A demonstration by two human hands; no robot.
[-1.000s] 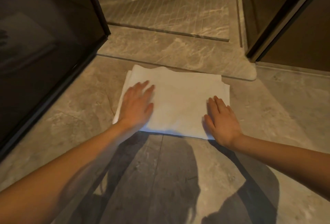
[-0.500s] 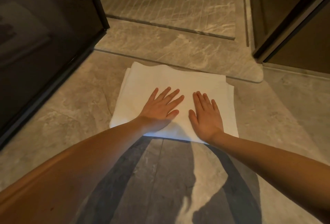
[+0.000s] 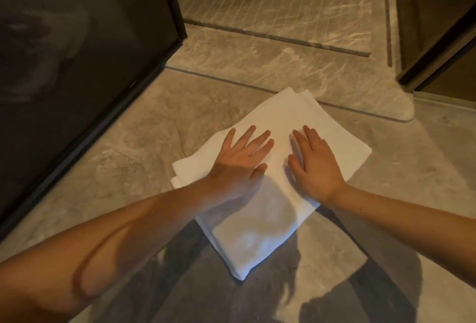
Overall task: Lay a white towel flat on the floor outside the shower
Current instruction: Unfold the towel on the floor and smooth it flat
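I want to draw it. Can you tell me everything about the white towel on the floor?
The white towel looks soft and thick, like terry cloth. It is folded into layers, which show at its left edge, and lies flat on the grey stone floor, turned at an angle. One corner reaches the shower threshold. The left hand and right hand press on it, palms down, fingers spread. Shadow covers its near part.

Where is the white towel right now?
In the head view the white towel lies mid-frame on the floor, under the left hand and right hand, just before the shower threshold.
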